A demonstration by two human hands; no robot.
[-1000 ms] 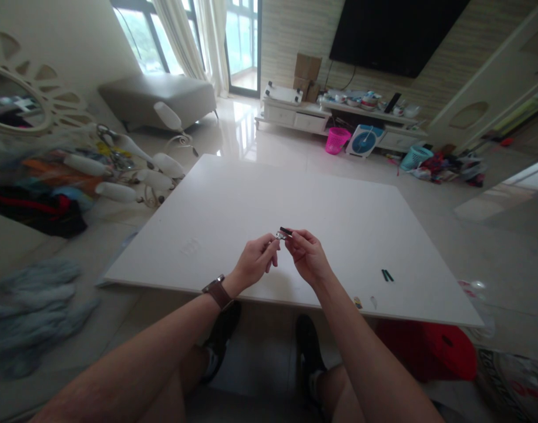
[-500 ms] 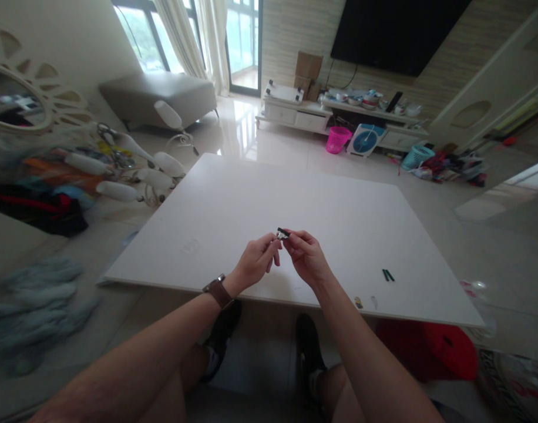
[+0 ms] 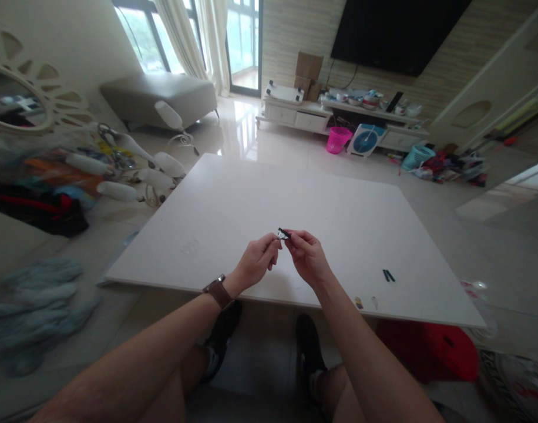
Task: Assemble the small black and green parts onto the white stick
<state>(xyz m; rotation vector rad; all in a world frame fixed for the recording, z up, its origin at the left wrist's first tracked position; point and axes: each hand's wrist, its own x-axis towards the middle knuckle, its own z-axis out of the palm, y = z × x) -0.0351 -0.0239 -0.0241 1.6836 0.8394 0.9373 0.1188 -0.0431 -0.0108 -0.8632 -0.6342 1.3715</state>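
Observation:
Over the near middle of the white table [image 3: 269, 200], a small black and silver piece [image 3: 283, 234] is held between both hands. Its outline resembles a nail clipper, but it is too small to be sure. My left hand [image 3: 259, 258], with a brown-strapped watch on the wrist, pinches its silver end. The fingers of my right hand [image 3: 308, 254] are closed on its dark end and cover part of it. Right of my hands lie two dark green strips [image 3: 389, 275]. A small yellow and dark figure-like piece [image 3: 359, 303] and a pale key-like piece [image 3: 375, 302] lie by the front edge.
Below the table's right front corner stands a red stool [image 3: 449, 351]. A lamp [image 3: 157, 178] with several white shades stands beyond the left edge. A padded bench [image 3: 163, 97], a pink basket [image 3: 338, 140] and a TV cabinet [image 3: 310, 120] are farther back.
Both hands stay nearly in place. The small piece is tilted slightly differently, and its black and silver parts show a little more apart.

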